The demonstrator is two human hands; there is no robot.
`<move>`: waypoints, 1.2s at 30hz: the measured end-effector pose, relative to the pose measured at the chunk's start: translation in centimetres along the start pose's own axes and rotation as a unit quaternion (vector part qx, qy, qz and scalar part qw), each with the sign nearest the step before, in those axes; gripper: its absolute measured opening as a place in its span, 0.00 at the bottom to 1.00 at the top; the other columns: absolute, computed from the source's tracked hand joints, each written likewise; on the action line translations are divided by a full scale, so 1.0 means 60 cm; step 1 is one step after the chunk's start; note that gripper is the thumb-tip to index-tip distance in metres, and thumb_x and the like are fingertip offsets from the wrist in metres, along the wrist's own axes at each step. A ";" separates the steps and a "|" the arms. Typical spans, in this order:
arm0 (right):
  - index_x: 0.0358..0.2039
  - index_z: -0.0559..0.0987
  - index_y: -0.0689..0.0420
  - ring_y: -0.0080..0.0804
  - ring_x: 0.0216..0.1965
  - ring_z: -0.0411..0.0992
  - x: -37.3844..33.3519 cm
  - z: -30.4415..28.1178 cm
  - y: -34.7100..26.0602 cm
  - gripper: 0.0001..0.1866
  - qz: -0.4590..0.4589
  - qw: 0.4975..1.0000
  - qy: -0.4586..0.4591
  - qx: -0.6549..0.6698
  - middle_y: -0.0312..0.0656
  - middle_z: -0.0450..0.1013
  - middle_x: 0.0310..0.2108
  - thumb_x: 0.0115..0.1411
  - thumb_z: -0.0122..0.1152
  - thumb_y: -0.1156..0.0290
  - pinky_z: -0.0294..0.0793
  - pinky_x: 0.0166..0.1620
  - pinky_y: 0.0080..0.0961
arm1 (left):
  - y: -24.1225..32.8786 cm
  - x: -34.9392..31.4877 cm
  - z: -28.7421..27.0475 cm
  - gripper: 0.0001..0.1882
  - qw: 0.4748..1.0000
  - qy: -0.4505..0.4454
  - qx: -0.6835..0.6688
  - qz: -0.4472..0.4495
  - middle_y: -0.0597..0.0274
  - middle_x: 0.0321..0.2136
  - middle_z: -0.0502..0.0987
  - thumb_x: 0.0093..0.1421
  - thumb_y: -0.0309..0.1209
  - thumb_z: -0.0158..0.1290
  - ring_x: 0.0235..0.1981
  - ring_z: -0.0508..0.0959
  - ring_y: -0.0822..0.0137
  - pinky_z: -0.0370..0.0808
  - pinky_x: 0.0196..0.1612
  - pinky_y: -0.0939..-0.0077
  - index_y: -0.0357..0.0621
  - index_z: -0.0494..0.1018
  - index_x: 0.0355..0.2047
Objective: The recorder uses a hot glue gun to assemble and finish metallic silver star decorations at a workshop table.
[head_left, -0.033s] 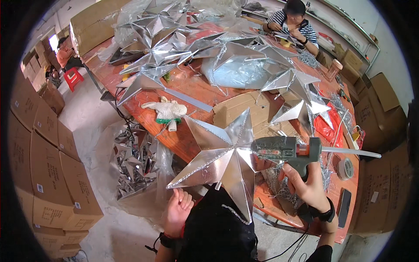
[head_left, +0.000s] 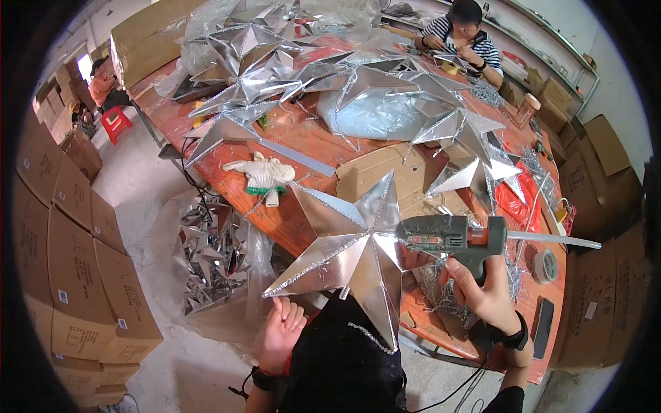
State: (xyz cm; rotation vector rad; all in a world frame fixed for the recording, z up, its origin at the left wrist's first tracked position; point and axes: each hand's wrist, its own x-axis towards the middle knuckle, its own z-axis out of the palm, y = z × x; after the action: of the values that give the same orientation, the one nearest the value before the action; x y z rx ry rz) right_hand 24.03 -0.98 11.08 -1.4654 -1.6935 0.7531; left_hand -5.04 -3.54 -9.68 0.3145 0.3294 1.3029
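A large silver star (head_left: 330, 258) with raised folds and glittery tinsel along some ridges is in front of me, over the table's near edge. My left hand (head_left: 284, 330) is closed, its fingertips at the star's lower-left point; part of the grip is hidden behind it. In my right hand (head_left: 490, 292) is a dark green glue gun (head_left: 451, 235), gripped by its handle. The gun's nozzle end is close to the star's right side, and a long pale glue stick (head_left: 558, 239) sticks out of its back. Loose silver tinsel (head_left: 365, 337) hangs by the lower point.
Several silver stars (head_left: 358, 86) cover the far side of the red-brown table (head_left: 275, 227). A white glove (head_left: 265, 175), cardboard (head_left: 354, 175), a tape roll (head_left: 545, 266) and a phone (head_left: 544, 327) lie nearer. Cartons (head_left: 76, 275) stack up at left. A co-worker (head_left: 468, 41) sits across.
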 end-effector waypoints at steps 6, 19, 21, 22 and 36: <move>0.37 0.71 0.64 0.25 0.18 0.70 0.001 0.001 -0.004 0.12 -0.011 1.000 -0.005 0.010 0.39 0.73 0.18 0.55 0.59 0.72 0.65 0.23 0.21 | -0.010 0.000 0.005 0.12 1.000 -0.001 0.020 0.000 0.70 0.20 0.58 0.65 0.38 0.41 0.23 0.58 0.76 0.59 0.28 0.83 0.46 0.61 0.27; 0.38 0.70 0.63 0.25 0.18 0.70 -0.002 -0.003 -0.001 0.14 0.013 1.000 -0.028 -0.004 0.39 0.73 0.18 0.55 0.60 0.71 0.66 0.22 0.21 | -0.011 -0.009 -0.003 0.19 0.989 0.029 0.138 -0.032 0.66 0.30 0.70 0.57 0.22 0.51 0.35 0.69 0.71 0.66 0.40 0.77 0.43 0.63 0.48; 0.39 0.70 0.63 0.25 0.18 0.71 -0.002 -0.002 -0.002 0.14 0.006 1.000 -0.024 0.004 0.40 0.73 0.18 0.55 0.60 0.70 0.65 0.22 0.21 | -0.009 -0.010 0.003 0.18 0.990 0.011 0.132 -0.041 0.66 0.29 0.70 0.57 0.23 0.51 0.32 0.68 0.73 0.66 0.36 0.77 0.42 0.63 0.48; 0.39 0.69 0.63 0.25 0.18 0.71 -0.002 -0.002 -0.001 0.14 0.003 1.000 -0.025 -0.005 0.40 0.73 0.18 0.55 0.60 0.70 0.65 0.22 0.21 | -0.007 -0.011 0.006 0.17 0.990 -0.009 0.131 -0.046 0.66 0.29 0.70 0.58 0.23 0.50 0.30 0.68 0.73 0.66 0.34 0.77 0.41 0.63 0.48; 0.45 0.67 0.64 0.19 0.20 0.70 -0.053 -0.047 -0.038 0.16 0.105 0.988 0.025 0.110 0.43 0.75 0.29 0.58 0.56 0.74 0.68 0.20 0.17 | 0.043 -0.018 0.085 0.17 0.976 -0.059 0.208 0.012 0.58 0.40 0.64 0.60 0.18 0.42 0.15 0.61 0.77 0.62 0.19 0.82 0.44 0.60 0.49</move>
State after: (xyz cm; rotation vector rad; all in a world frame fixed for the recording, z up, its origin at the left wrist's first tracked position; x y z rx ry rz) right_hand 25.33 -4.65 13.95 -1.5070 -1.3842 0.9740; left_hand -5.46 -4.17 -3.91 0.7482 0.4995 1.2269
